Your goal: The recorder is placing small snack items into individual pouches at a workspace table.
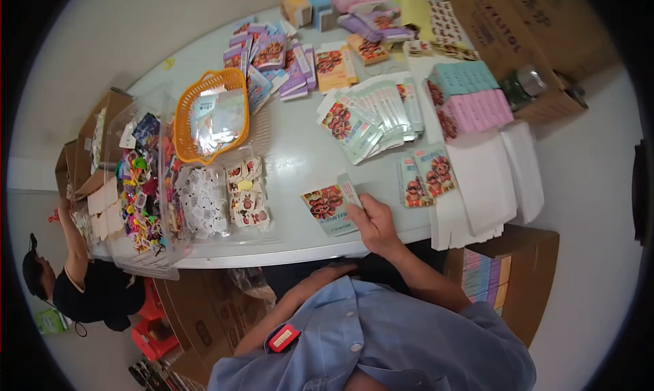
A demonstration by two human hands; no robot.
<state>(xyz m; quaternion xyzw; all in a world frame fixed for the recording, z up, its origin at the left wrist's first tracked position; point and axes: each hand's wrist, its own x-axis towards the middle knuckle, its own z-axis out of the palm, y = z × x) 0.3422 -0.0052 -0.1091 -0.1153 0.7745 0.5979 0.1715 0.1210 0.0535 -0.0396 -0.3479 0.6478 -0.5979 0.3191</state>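
Note:
My right hand (375,222) grips a light-green printed carton (330,212) by its right side, just above the table's near edge. Red cartoon figures cover the carton's front, and a narrow side panel shows beside my fingers. My left hand (338,272) rests low by my lap, below the table edge; its fingers do not show clearly. Beyond the held carton lies a fanned stack of flat green cartons (371,118). To the right of my right hand are several smaller green printed packs (426,176).
Left on the table stand an orange basket (179,135) of packets and clear trays (204,200) of small pieces. Purple cartons (296,71) lie at the back. Pink and teal boxes (477,112) and white paper (477,193) sit right. Another person (95,295) works far left.

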